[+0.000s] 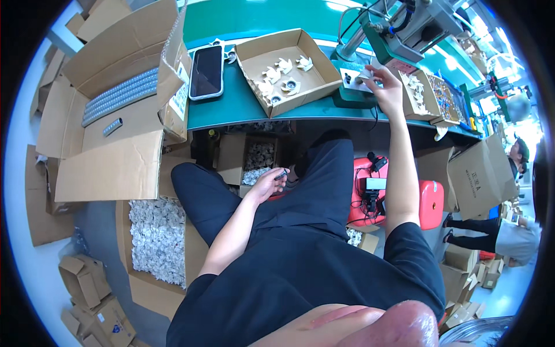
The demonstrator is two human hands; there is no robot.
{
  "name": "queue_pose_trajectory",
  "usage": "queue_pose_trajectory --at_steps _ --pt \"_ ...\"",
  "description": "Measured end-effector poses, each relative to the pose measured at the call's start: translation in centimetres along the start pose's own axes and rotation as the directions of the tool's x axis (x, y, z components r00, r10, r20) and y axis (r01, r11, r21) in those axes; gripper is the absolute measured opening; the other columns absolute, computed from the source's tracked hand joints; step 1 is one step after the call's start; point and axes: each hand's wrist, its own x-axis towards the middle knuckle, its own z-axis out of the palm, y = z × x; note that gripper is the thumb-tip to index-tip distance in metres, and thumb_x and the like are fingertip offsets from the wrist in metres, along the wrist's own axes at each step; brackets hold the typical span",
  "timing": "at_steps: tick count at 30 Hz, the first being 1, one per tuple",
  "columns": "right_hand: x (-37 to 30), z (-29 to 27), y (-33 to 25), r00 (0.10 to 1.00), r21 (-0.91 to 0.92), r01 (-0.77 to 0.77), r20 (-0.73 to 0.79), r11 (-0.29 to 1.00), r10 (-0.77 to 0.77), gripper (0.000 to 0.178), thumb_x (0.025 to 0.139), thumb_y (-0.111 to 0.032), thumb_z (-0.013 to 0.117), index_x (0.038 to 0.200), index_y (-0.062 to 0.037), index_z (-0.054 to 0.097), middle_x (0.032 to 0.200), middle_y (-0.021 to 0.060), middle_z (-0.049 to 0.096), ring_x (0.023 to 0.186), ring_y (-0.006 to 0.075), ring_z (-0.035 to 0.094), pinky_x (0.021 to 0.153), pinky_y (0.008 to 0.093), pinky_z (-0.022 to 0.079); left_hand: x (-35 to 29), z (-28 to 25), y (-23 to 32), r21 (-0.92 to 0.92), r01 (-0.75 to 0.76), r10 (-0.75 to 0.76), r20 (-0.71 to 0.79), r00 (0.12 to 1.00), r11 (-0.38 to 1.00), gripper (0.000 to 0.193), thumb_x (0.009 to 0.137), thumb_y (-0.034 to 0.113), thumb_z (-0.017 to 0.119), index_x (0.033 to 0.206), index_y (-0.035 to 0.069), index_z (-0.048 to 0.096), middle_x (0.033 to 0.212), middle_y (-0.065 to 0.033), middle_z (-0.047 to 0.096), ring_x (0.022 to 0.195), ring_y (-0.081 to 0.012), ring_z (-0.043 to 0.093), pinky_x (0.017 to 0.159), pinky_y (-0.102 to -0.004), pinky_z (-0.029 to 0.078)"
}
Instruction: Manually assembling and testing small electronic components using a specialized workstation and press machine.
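My right hand (384,88) is closed in a pinch on a small white impeller (365,74). It holds the part at a small fixture with a pale top (350,79), beneath the bench press (413,32); the fingers partly hide the part. Over my lap, my left hand (269,185) is curled around a small dark part (281,174), too small to make out fully. In front of me on the green bench, a shallow cardboard tray (315,99) contains several white bladed impellers (284,65). One near its front edge shows a dark round centre (291,85).
A phone (207,72) lies left of the tray. Further left, an open carton (110,156) holds rows of small metal parts (124,95). Right of the fixture are boxes of white pieces (414,92) and small coloured parts (450,104). A carton of white parts (156,240) stands beside my leg.
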Motion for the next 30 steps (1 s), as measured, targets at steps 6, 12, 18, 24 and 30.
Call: queue_pose_trajectory --at_steps 6,12,18,24,30 --pt "-5.2 4.0 -2.8 0.906 -0.205 0.053 -0.402 0.977 -0.133 0.035 0.083 -0.008 0.077 0.116 -0.0002 0.068 0.103 0.0083 0.071 0.093 0.0135 0.064 0.078 0.0291 0.051 -0.7 -0.1 0.0 -0.027 -0.010 0.010 -0.032 0.999 1.000 0.026 0.105 0.029 0.051 0.120 0.010 0.061 0.088 0.0022 0.057 0.079 -0.0103 0.057 0.069 -0.0266 0.047" --pt "-1.8 7.5 -9.3 0.900 -0.337 0.136 -0.351 0.932 -0.259 0.030 0.086 -0.010 0.075 0.113 -0.0001 0.069 0.098 0.0114 0.070 0.088 0.0190 0.065 0.075 0.0306 0.051 -1.0 0.6 -0.7 -0.072 0.065 -0.064 0.017 0.998 0.995 0.021 0.106 0.027 0.050 0.118 0.012 0.059 0.086 0.0018 0.055 0.077 -0.0112 0.055 0.069 -0.0271 0.047" --pt "-7.6 11.1 -9.4 0.985 -0.082 0.159 -0.057 0.984 -0.163 0.027 0.086 -0.014 0.073 0.110 -0.0020 0.069 0.092 0.0131 0.068 0.078 0.0266 0.066 0.068 0.0347 0.052 -2.2 0.6 0.8 -0.264 -0.029 0.073 0.156 0.985 0.964 0.017 0.105 0.025 0.051 0.116 0.014 0.057 0.085 0.0007 0.054 0.077 -0.0133 0.054 0.072 -0.0302 0.046" --pt "-17.8 16.6 -8.4 0.832 0.105 -0.097 0.554 0.990 0.023 0.023 0.081 -0.008 0.076 0.102 -0.0016 0.072 0.086 0.0132 0.063 0.074 0.0273 0.065 0.069 0.0343 0.054 -3.6 2.7 2.0 -0.366 -0.021 0.131 0.278 0.951 0.930 0.015 0.105 0.025 0.053 0.115 0.015 0.057 0.085 -0.0005 0.054 0.080 -0.0145 0.053 0.075 -0.0329 0.045" --pt "-18.8 16.8 -6.9 0.883 0.116 -0.224 0.444 0.968 0.152 0.023 0.079 -0.008 0.079 0.100 -0.0005 0.072 0.084 0.0109 0.063 0.075 0.0218 0.066 0.069 0.0313 0.053 -3.3 2.2 1.1 -0.444 0.020 0.147 0.338 0.930 0.896 0.015 0.104 0.024 0.055 0.115 0.013 0.058 0.088 -0.0028 0.058 0.080 -0.0147 0.055 0.074 -0.0318 0.044"
